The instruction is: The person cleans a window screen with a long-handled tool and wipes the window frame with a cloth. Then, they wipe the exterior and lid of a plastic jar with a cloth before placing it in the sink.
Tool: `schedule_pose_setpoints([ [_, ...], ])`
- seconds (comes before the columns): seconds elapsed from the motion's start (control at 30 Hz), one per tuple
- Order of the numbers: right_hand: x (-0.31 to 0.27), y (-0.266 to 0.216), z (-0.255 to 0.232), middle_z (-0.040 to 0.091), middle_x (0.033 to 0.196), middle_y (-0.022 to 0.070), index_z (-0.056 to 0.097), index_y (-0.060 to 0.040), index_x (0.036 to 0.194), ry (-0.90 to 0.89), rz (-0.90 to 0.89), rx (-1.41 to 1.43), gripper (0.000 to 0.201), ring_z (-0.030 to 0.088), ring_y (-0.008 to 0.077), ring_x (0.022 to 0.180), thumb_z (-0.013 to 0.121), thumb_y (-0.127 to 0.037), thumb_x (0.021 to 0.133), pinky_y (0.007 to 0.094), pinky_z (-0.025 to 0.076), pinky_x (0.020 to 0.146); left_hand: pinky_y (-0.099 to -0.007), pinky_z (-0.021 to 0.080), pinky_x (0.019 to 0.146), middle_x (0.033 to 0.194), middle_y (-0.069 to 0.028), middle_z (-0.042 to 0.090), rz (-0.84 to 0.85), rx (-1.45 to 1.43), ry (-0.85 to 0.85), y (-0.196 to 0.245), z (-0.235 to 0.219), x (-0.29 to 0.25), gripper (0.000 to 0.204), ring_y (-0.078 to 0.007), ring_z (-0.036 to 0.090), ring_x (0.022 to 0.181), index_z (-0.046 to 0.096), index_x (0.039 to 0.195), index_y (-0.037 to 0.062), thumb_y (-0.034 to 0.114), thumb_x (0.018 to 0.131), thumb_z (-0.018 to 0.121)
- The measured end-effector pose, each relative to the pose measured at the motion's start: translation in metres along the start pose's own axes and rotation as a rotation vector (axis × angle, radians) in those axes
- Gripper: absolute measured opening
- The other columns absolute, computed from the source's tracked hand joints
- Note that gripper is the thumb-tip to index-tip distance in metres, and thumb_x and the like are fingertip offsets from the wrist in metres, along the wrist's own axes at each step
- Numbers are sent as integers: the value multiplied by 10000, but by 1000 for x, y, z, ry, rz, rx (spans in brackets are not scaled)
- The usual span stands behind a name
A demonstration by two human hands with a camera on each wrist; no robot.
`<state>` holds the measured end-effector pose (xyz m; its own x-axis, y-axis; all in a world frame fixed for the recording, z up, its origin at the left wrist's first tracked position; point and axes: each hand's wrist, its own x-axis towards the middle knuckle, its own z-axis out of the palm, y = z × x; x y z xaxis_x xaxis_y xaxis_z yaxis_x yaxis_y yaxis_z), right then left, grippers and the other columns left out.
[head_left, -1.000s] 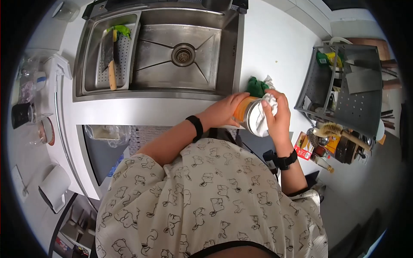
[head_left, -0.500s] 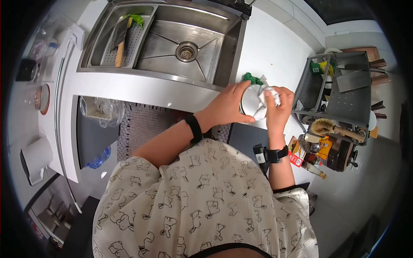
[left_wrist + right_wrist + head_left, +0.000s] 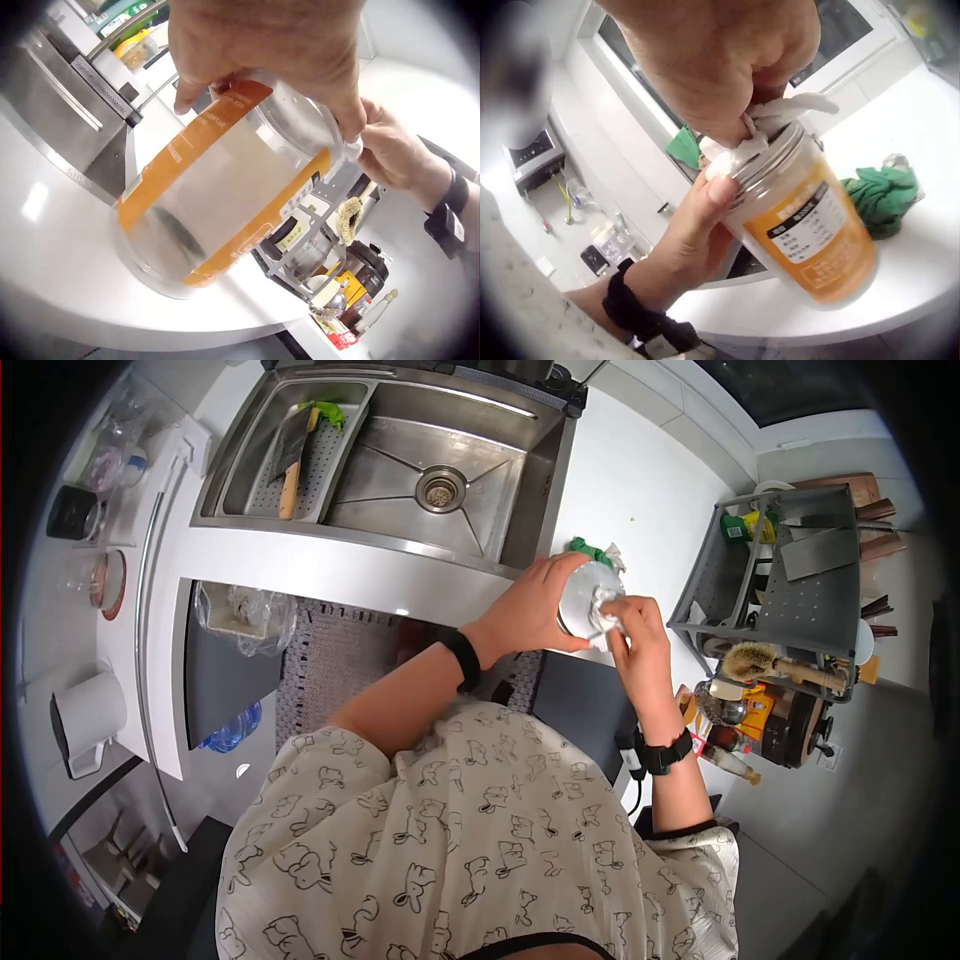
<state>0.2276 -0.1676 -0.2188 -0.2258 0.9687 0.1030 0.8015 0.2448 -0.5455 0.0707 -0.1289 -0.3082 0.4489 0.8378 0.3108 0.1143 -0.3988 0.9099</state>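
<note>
My left hand (image 3: 525, 605) grips a clear jar (image 3: 217, 187) with an orange label, close to its banded top end. The jar leans over the front edge of the white counter; in the head view its round top faces up. My right hand (image 3: 643, 660) pinches a crumpled white tissue (image 3: 731, 161) against that top, partly hiding it. In the right wrist view, the left thumb lies by the rim beside the tissue. A bunched green cloth (image 3: 885, 196) lies on the counter behind the jar.
The steel sink (image 3: 430, 540) is left of the hands; its perforated tray (image 3: 325, 460) holds a knife (image 3: 290, 465) and green leaves. At right stands a grey rack (image 3: 810, 570) with utensils, near a brush (image 3: 755, 660) and several bottles and packets.
The jar has turned from showing its orange side to showing its round top. The right hand, with the tissue, has moved down across the top. The head view has shifted.
</note>
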Motion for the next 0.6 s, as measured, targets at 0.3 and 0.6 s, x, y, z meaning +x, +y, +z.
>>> schedule_pose_setpoints([
  [0.3, 11, -17, 19, 526, 957, 142, 571, -44, 926, 94, 13, -17, 242, 556, 301, 857, 533, 85, 725, 334, 470, 683, -420, 325, 988, 1269, -185, 381, 51, 11, 71, -10, 3, 2, 940, -349, 389, 1163, 277, 1285, 27, 255, 544, 807],
  [0.6, 27, -24, 29, 532, 947, 133, 587, -61, 937, 99, 3, -22, 280, 551, 318, 883, 531, 89, 706, 350, 465, 752, -409, 308, 1012, 1295, -177, 355, 33, -48, 20, -18, 6, -1, 984, -345, 355, 1201, 256, 1303, 40, 288, 537, 822],
])
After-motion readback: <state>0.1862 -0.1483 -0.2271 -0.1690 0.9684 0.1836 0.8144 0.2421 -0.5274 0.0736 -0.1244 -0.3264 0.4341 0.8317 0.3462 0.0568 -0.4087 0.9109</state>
